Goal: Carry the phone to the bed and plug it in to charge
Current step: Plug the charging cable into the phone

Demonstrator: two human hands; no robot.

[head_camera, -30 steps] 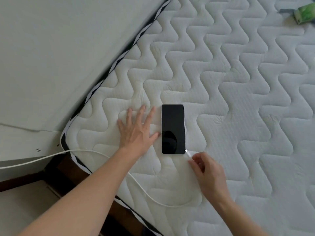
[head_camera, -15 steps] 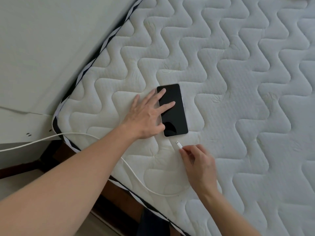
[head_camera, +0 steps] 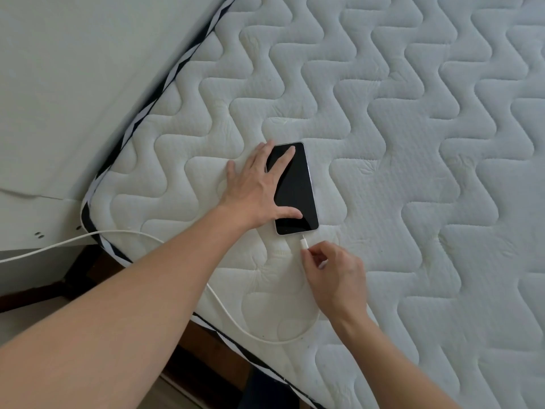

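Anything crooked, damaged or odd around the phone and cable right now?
Nothing stands out. The phone lies flat on the mattress, steadied by the left hand. The right hand holds the cable plug just short of its port, not yet inserted.

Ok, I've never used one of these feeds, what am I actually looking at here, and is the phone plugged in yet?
There is no machine: these are a person's two bare hands, filmed from a camera on their head looking down. The white quilted surface is a mattress. A phone lies flat on it, screen dark. The left hand rests on the phone, fingers spread over the glass, holding it steady. The right hand pinches the plug of a white cable, which loops back over the mattress edge. The plug tip sits right at the phone's bottom edge; I cannot tell whether it is fully in.
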